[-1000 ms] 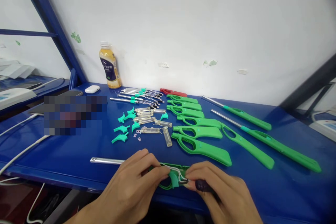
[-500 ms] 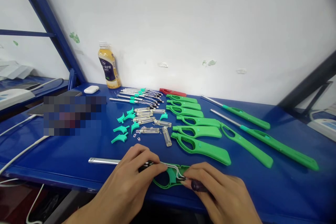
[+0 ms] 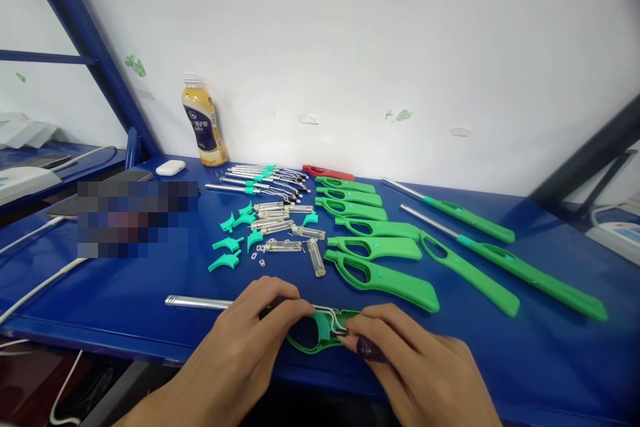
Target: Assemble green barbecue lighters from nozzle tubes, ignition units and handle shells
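Head view: green shell [image 3: 311, 351] at the counter [image 3: 150, 287] near edge, between the hands. Left hand [image 3: 245, 340] closed around its front, where a metal rod [image 3: 197, 302] runs out; exact finger contact hidden. Right hand [image 3: 410, 357] closed, fingertips at the wire ends, with a dark rounded object [image 3: 370, 349] in its fingers, kind unclear.

Step appears to be fitting white wires [image 3: 330, 312] inside the shell beside a teal trigger [image 3: 323, 327]. Best done, probably, with the left grip steady, wires pressed flat inside the walls, no tugging, trigger undisturbed.

Counts: 7 loose green handles [image 3: 390, 282], 1 red handle [image 3: 329, 173], 2 rod-fitted handles [image 3: 540, 280], 7 loose teal triggers [image 3: 225, 260], about 8 clear tanks [image 3: 316, 259] (overlapping), 1 bottle [image 3: 203, 123], 1 white case [image 3: 171, 167]. Wired rods [image 3: 227, 189] overlap; number uncertain.
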Demonstrator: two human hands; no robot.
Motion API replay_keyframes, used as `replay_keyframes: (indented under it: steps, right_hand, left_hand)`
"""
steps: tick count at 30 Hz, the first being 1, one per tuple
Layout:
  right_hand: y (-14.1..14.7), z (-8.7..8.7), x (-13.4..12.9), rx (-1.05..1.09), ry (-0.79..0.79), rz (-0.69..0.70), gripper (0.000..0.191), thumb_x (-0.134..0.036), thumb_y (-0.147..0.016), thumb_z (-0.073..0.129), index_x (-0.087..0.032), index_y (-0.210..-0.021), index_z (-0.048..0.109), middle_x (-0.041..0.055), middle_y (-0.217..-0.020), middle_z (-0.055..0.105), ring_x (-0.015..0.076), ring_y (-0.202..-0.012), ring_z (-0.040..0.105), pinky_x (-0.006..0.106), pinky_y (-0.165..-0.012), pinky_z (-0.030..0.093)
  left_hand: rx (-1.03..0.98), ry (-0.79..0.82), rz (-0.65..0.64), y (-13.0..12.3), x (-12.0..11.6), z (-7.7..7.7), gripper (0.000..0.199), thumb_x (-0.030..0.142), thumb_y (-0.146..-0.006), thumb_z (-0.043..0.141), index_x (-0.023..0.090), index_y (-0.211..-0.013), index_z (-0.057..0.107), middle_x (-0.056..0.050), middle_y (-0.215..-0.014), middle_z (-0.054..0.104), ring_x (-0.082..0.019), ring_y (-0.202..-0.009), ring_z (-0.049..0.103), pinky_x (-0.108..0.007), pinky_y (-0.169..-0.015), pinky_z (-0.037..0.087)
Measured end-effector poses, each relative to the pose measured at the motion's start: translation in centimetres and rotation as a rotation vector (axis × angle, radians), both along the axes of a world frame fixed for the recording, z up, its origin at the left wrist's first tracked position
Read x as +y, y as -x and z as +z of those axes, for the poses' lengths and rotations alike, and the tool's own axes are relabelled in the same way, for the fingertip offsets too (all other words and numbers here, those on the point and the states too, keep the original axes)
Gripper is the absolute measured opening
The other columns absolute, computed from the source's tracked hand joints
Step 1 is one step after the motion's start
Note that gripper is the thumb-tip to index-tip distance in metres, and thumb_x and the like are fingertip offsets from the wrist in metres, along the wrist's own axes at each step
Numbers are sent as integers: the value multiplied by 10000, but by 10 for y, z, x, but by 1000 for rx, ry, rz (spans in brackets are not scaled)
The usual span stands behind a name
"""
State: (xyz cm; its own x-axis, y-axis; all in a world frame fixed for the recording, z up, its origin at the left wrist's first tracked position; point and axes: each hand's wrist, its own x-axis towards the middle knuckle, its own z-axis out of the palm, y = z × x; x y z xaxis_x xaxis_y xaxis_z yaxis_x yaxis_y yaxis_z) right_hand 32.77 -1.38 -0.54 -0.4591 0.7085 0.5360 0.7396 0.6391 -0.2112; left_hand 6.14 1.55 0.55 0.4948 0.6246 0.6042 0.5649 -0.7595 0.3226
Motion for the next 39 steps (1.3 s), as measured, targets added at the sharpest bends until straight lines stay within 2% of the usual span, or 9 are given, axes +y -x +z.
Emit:
replay_keyframes:
  steps: [9,15,20,24,27,32,39]
  right_hand:
    - [4,-4,3,25,9,4,236,-207,-1168,451,-304,-1242,652,-66,-1157,793,85,-765,797,226,-581,543]
    - [6,-3,4,37,35,-11,214,-227,-1169,473,-314,-1212,664,-68,-1128,784,87,-741,786,221,-561,533]
    - [5,-2,4,27,51,5,263,-176,-1143,463,-311,-1198,682,-55,-1120,772,82,-710,774,188,-591,560]
    - [6,-1,3,19,50,3,347,-102,-1104,425,-293,-1202,699,-24,-1129,778,84,-695,766,177,-600,559]
    - [6,0,3,13,50,7,349,-88,-1088,445,-283,-1197,713,-8,-1115,783,84,-705,764,165,-626,563]
    - [4,-3,4,25,51,12,316,-117,-1095,506,-320,-1258,685,-49,-1158,782,88,-777,788,174,-640,567]
    - [2,-8,3,58,37,10,323,-114,-1099,511,-335,-1282,660,-78,-1197,789,93,-837,809,190,-676,584]
  left_hand:
    - [-38,22,-11,1,2,-4,341,40,-1133,454,236,-1256,704,-32,-1104,693,-122,-920,722,-198,-809,603]
    - [-39,20,-25,2,1,-3,366,13,-1129,449,228,-1273,708,-47,-1124,684,-130,-986,708,-203,-856,593]
    - [-27,23,-43,3,0,-2,376,1,-1117,467,228,-1296,707,-51,-1127,668,-133,-987,684,-207,-834,580]
    - [-8,64,-63,2,-4,4,401,-2,-1098,476,229,-1359,675,-61,-1161,657,-148,-1018,663,-237,-859,597]
    - [5,89,-90,0,-7,9,336,42,-1104,518,216,-1354,658,-66,-1159,655,-163,-1015,648,-269,-872,611]
    - [24,8,-103,-3,-6,10,182,112,-1125,582,186,-1271,659,-72,-1124,685,-184,-994,633,-313,-895,620]
    - [12,29,-98,-4,-6,8,158,110,-1122,585,182,-1243,656,-70,-1115,662,-183,-980,615,-315,-858,605]
